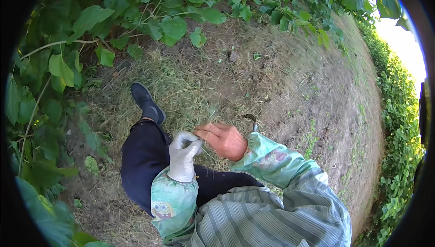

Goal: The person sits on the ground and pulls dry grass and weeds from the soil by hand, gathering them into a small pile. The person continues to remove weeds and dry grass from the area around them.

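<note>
My left hand [185, 153] wears a whitish glove, its thumb and forefinger brought together in a pinch. Bare and palm down, my right hand [222, 140] has its fingers close together, their tips meeting the left hand's. Whatever may lie between the fingertips is too small to make out. Just beyond the right cuff, a dark curved blade with a metal shank [252, 119] shows, apparently a sickle; the sleeve hides the rest. Beneath both hands lies cut, partly dried grass [185, 87].
Leafy branches [173, 26] hang low across the front and left. My bent leg in dark trousers [144, 165] ends in a dark shoe [146, 101]. Dry soil [306, 111] with sparse weeds stretches right, towards a green leafy hedge [401, 128]. A small clod [232, 56] lies ahead.
</note>
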